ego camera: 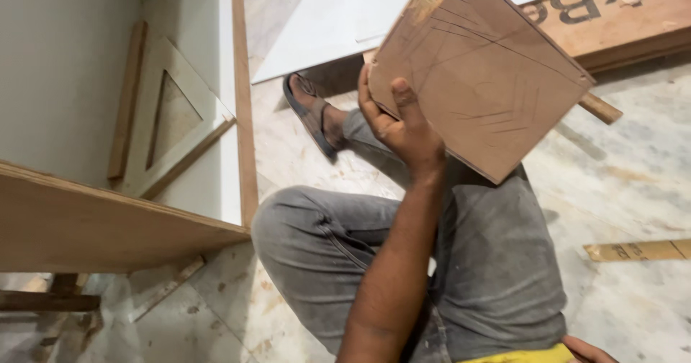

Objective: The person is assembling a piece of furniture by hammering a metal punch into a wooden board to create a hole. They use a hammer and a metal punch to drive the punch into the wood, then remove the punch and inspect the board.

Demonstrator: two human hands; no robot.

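Head camera looks down on a square plywood offcut (479, 71), raised at about one o'clock in the frame. Its brown face is scored with pencil lines, and the top corner is chipped pale. Which hand (399, 125) grips its lower left edge cannot be told; the thumb lies on the face and the fingers curl behind. Another hand (590, 350) barely shows at five o'clock, its grip unreadable. Grey trousers (403, 262) and a sandal (311, 114) lie beneath.
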